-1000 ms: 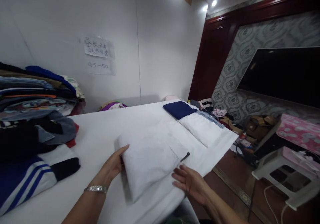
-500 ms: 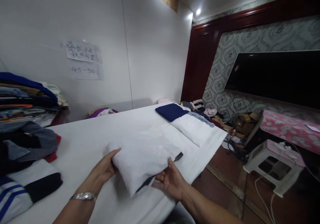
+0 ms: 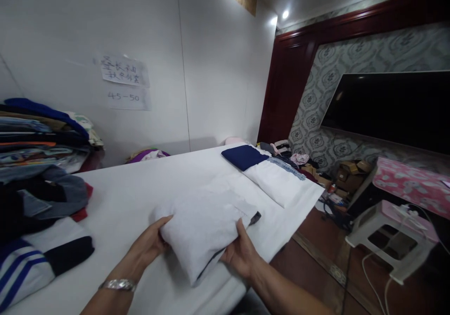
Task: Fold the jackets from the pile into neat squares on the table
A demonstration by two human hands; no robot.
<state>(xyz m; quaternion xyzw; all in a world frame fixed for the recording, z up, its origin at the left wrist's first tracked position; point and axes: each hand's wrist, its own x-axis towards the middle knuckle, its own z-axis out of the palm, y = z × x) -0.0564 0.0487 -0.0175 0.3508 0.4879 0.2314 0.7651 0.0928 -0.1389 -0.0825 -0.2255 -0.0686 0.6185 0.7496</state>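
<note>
A folded white garment (image 3: 200, 226) with dark trim lies between my hands at the near part of the white table (image 3: 133, 188). My left hand (image 3: 151, 240) grips its left edge, thumb on top and the other fingers hidden beneath. On the right edge my right hand (image 3: 241, 254) closes in the same way, thumb above and fingers tucked under. A small dark piece (image 3: 255, 218) sticks out at the garment's far right corner. Beyond it, a folded navy garment (image 3: 242, 157) and a folded white garment (image 3: 274, 181) with grey-blue edging lie on the table.
To the left are a tall stack of folded clothes (image 3: 42, 134) and loose dark and striped garments (image 3: 28, 263). A white wall (image 3: 147, 33) with paper signs (image 3: 126, 83) borders the table's far side. At right stands a plastic stool (image 3: 393, 240) with cables.
My right fingers have gone further under the white garment, and its near corner hangs slightly lower. The view has swung a little to the left.
</note>
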